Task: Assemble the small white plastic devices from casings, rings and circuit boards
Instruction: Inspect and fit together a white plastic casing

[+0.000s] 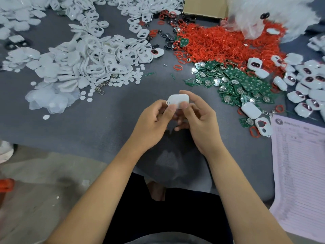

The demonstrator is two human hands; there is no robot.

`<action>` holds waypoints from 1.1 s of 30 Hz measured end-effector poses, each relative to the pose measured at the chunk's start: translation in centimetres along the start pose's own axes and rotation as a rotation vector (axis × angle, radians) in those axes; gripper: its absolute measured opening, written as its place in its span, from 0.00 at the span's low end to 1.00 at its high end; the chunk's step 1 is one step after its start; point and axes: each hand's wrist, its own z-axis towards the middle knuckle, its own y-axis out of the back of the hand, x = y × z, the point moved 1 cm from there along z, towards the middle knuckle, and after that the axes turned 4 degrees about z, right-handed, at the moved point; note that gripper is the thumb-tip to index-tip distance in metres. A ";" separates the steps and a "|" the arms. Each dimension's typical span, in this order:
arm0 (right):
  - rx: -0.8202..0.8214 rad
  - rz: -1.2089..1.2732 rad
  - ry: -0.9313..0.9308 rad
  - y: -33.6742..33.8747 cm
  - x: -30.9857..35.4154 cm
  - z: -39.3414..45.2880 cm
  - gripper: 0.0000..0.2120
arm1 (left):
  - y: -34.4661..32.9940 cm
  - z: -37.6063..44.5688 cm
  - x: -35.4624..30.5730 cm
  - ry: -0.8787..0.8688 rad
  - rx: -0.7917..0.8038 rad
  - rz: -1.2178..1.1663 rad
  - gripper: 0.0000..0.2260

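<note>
Far left of the bench [109, 120]: heap of solid white casing halves [52, 66], too many to count. Right of it, a heap of white casing fronts [105, 57], each with two cut-outs, also uncountable. Below those, loose small white discs [126, 80], dozens scattered; one disc sits alone near the bench's front-left. One metal clasp [100, 89] lies among the discs.

Centre, above the bench: both hands hold one white casing [178, 101], closed side towards the camera, small loop tab at its left corner. Left hand [154, 120] pinches its lower left edge with thumb up and fingers curled under. Right hand [198, 118] grips the right side, index finger over the top edge, thumb on the face. Casing is clear of the bench surface.

Right of centre: big pile of red rings [219, 41]; one ring [178, 67] lies apart at the pile's lower left. Below it, a pile of green circuit boards [242, 81] carrying coin cells, several dozen.

Near the right hand: one closed white unit [251, 110], one open front with a red ring [263, 126], one loose board [246, 122].

Far right: about twenty assembled units [306, 80] with dark windows. Printed sheet [299, 173] at the bench's right edge. Cardboard box [204, 6] and a clear plastic bag [270, 16] at top right.
</note>
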 end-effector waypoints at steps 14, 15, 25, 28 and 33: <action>0.017 0.114 -0.081 0.5 -0.4 0.0 0.11 | 0.6 0.0 0.9 0.080 -0.068 -0.304 0.09; 0.023 0.109 -0.074 0.5 -0.4 0.0 0.11 | 0.6 0.0 0.9 0.068 -0.060 -0.280 0.09; -0.007 -0.007 -0.071 0.4 -0.3 -0.1 0.10 | 0.3 -0.2 0.5 0.028 -0.048 -0.211 0.06; -0.006 -0.072 -0.037 0.3 -0.1 -0.2 0.10 | 0.4 -0.1 0.5 0.050 -0.042 -0.224 0.06; 0.009 -0.112 -0.024 0.1 0.1 -0.4 0.09 | 0.4 -0.1 0.6 0.033 -0.040 -0.198 0.02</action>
